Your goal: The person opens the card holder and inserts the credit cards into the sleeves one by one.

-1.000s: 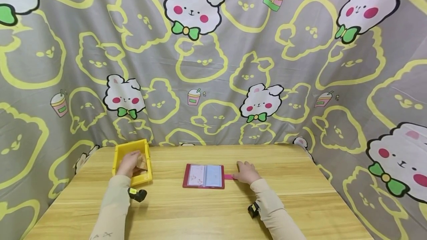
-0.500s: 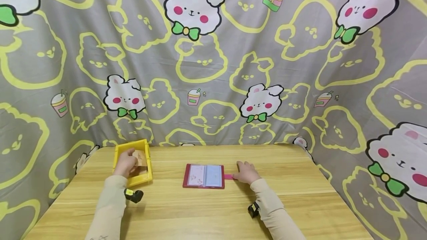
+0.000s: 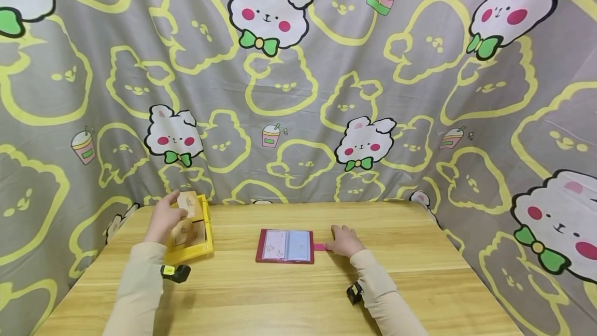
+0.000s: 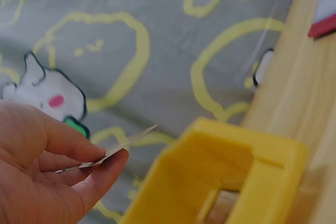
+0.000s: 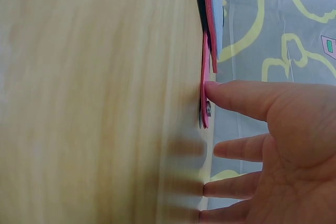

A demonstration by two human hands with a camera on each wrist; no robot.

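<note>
My left hand [image 3: 165,217] pinches a thin tan card [image 3: 188,202] between thumb and fingers, above the yellow bin [image 3: 209,232]. In the left wrist view the card [image 4: 131,141] appears nearly edge-on, beside the bin wall [image 4: 286,166]. More tan cards [image 3: 196,233] lie inside the bin. At the table's middle a red card holder [image 3: 286,247] lies spread, with clear sleeves showing a pinkish and a bluish page. From its right edge extends a pink strap [image 3: 320,247]. My right hand [image 3: 344,241] touches this strap [image 5: 205,72] with the thumb, its other fingers extended.
The wooden table [image 3: 261,299] carries the bin at the far left. A grey curtain [image 3: 280,118] with cartoon bunnies hangs behind and along both sides. A small black camera [image 3: 176,273] sits on my left wrist, another camera [image 3: 355,293] on my right.
The left hand has come up out of the bin and slightly left, lifting a card with it. The right hand and the card holder have stayed in place.
</note>
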